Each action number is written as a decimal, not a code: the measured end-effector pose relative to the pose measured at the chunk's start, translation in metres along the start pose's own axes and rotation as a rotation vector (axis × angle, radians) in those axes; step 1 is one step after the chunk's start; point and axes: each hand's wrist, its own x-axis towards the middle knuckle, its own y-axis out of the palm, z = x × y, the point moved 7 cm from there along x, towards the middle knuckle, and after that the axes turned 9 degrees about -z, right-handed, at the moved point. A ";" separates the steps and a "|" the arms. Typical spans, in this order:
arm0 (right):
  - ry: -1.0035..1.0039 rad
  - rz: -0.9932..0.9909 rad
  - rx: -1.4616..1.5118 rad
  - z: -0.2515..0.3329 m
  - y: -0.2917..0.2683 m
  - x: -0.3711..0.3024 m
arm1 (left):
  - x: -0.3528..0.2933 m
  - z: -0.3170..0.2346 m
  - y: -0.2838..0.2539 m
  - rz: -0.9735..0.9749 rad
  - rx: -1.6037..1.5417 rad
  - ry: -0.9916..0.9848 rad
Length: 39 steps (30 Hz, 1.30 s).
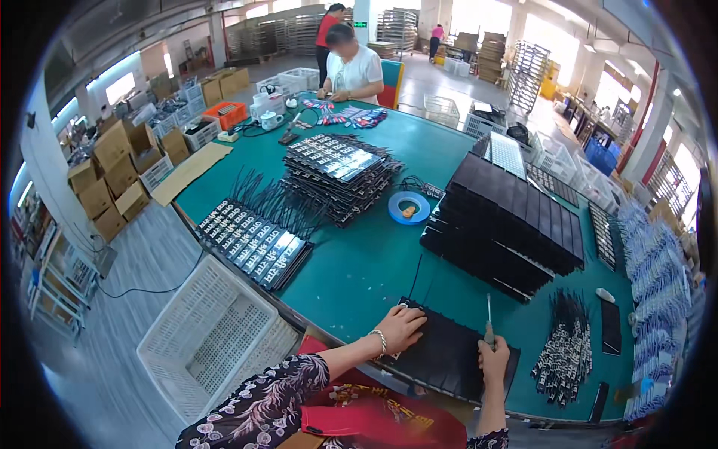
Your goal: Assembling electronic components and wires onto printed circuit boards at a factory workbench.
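Note:
A wide black panel (452, 352), ribbed along its edges, lies at the table's near edge in front of me. My left hand (402, 329) rests on its left end with the fingers laid flat; a thin black wire sticks up just beyond them. Over the panel's right part, my right hand (493, 361) is closed around the handle of a screwdriver (490, 308). Its slim metal shaft points away from me, and the tip stands apart from the panel. To the right lies a bundle of small lettered strips with black wires (562, 359).
A tall stack of black panels (501, 224) stands beyond my right hand. Farther left are stacked lettered plates (340, 176) and more plates (254, 243). A blue tape roll (409, 208) lies between. A white basket (209, 337) stands left of me; a person (355, 71) works across the table.

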 end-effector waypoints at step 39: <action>-0.210 -0.132 0.109 -0.031 -0.015 0.235 | 0.192 0.066 0.139 -0.105 -0.111 0.030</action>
